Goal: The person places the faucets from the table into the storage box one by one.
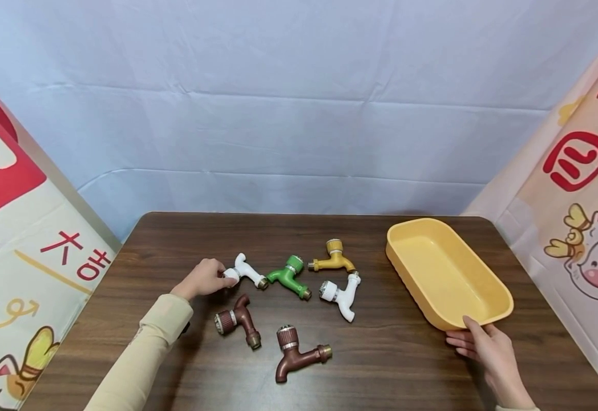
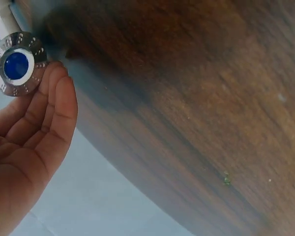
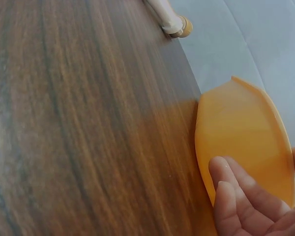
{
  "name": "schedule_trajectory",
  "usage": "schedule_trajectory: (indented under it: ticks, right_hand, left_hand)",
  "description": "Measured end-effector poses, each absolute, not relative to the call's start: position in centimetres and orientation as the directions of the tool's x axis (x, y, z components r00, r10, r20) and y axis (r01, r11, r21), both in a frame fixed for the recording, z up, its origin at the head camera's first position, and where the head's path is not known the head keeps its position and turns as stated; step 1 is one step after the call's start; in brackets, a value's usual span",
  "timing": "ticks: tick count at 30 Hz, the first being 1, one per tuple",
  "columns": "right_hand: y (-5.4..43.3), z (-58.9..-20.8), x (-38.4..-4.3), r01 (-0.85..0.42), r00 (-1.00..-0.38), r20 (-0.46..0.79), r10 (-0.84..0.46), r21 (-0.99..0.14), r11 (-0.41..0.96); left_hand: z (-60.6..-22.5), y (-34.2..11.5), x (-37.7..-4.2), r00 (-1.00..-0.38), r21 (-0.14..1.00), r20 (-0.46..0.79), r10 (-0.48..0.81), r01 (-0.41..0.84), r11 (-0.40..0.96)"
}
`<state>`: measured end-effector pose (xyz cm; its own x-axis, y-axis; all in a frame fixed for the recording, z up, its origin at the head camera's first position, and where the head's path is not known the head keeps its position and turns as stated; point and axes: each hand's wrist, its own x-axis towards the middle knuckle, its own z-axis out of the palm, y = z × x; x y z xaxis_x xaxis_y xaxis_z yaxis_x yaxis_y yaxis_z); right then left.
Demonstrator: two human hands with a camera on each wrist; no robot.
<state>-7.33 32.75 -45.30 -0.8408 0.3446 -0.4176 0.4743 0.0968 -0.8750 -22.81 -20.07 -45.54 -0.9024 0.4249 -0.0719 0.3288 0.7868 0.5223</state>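
At the left of the group, my left hand [image 1: 203, 281] pinches the knob of a white tap [image 1: 248, 270] that lies on the table. The left wrist view shows the fingers [image 2: 64, 96] around the chrome knob face with its blue centre [image 2: 16, 66]; the thumb is mostly cut off. On the right, my right hand [image 1: 495, 349] holds the near end of a yellow plastic basin [image 1: 445, 274], thumb over the rim and fingers against the outer wall. In the right wrist view the fingers [image 3: 226, 201] lie along that wall [image 3: 241, 123].
Beside the gripped tap lie a green tap [image 1: 287, 278], a yellow tap [image 1: 334, 260] and another white tap [image 1: 345, 297]. Closer to me are a brown tap [image 1: 242, 322] and a second brown tap [image 1: 299, 357]. A pale cloth backdrop [image 1: 278, 137] stands behind the wooden table [image 1: 381, 365].
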Motion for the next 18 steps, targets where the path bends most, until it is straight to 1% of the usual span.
schedule_trajectory:
  ticks: [9,18]
  right_hand:
    - [32.72,-45.22,-7.35,0.481,-0.838,-0.425,0.343,-0.872,0.095]
    - [32.71,-45.17,-7.3,0.482,-0.84,-0.425,0.338,-0.87,0.102]
  left_hand:
    - [-45.04,-19.98,-22.8,-0.917,0.542,-0.021,0.398,0.324,0.775]
    - [-44.56,-19.74,-22.61,-0.926,0.511,0.038,0.376,0.341,0.789]
